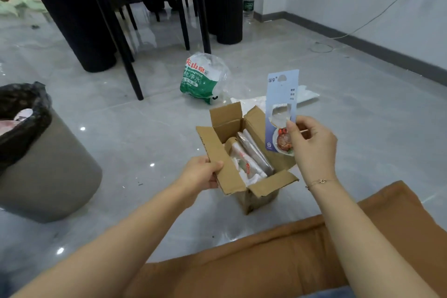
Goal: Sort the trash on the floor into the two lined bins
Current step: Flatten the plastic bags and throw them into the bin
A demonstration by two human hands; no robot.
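Head view: my left hand [202, 172] grips the cardboard box [244, 159] flap; right hand [312, 143] pinches the blue card sleeve [280, 104] above it. I'd carry it to the lined bin [36, 152] at 9 o'clock, box held level.

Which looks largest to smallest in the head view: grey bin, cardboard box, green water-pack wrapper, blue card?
1. Grey bin, though it is cut off at the frame's edge.
2. Cardboard box.
3. Green water-pack wrapper and blue card look similar; the wrapper lies farther away, so unranked.
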